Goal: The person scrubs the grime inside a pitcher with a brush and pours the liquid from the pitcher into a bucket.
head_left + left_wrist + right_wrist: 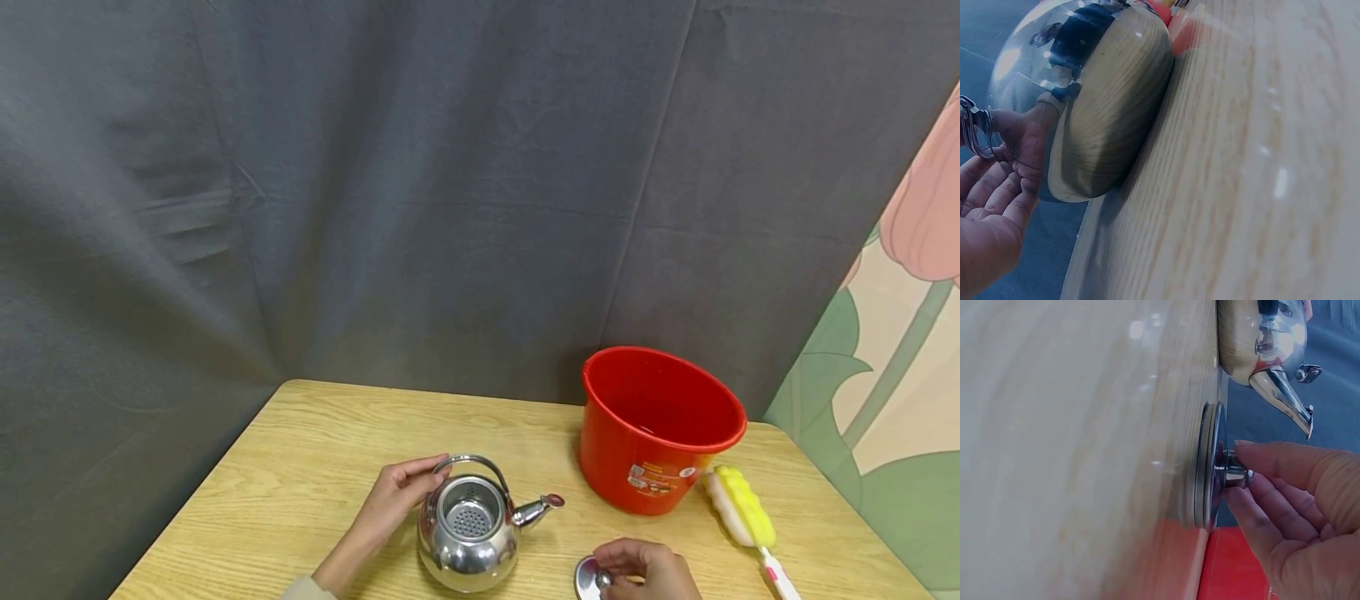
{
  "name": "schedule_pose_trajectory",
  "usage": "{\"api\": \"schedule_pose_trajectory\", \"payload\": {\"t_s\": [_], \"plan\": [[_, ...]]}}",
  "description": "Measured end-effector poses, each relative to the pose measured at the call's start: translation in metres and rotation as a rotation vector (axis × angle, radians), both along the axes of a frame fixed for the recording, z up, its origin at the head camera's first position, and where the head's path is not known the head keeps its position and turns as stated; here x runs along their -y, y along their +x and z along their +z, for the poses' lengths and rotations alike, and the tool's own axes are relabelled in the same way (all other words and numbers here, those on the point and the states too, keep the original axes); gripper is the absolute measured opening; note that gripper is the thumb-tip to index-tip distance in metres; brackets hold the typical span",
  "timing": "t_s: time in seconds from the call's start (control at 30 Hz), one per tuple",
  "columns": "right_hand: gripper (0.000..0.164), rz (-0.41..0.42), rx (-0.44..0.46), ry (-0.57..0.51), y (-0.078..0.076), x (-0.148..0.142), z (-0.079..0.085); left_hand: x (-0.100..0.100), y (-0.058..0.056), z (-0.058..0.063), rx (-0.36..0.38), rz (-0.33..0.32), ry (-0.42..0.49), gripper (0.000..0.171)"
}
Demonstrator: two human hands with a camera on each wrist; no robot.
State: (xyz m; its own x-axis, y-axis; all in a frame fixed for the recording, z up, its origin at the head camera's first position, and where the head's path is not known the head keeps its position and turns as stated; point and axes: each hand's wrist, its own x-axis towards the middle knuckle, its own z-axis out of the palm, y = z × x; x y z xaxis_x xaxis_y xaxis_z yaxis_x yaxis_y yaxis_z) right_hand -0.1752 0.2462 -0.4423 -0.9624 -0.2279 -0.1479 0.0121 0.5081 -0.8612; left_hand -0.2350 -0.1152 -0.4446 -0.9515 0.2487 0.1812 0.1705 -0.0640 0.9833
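- The kettle [468, 560] stands upright on the wooden surface [322, 450], its lid off, its mouth bare and a strainer [471, 522] seated inside.
- The left hand [393, 502] is at the kettle's left side; its thumb and fingers pinch the handle [471, 457] near its end.
- Should that pinch pull sideways, the kettle could tip or slide, since its body is round and smooth and the grip is at one edge rather than over the middle.
- The handle looks hinged, so it might swing and slacken the hold.
- The lid [585, 578] is to the right of the kettle, well apart from its mouth; whether its rim touches the surface or sits just above it, I cannot tell.
- The right hand [647, 570] has thumb and fingertips clamped on the lid's knob [1236, 472]. The knob is small and shiny, so a loose pinch could let the lid turn or drop.
- The spout [529, 512] points toward the lid's side; a low, straight path between lid and mouth could knock it.
- The red bucket [611, 467] and the sponge brush [742, 508] lie beyond the right hand; a wide swing outward might bump either.
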Motion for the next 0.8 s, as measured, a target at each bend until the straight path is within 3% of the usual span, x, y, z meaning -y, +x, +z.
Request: {"api": "schedule_pose_trajectory", "payload": {"t_s": [0.8], "plan": [[0.033, -0.006, 0.019, 0.01, 0.0005, 0.0001, 0.0051, 0.0004, 0.0012, 0.0013, 0.014, 0.007, -0.01, 0.041]]}}
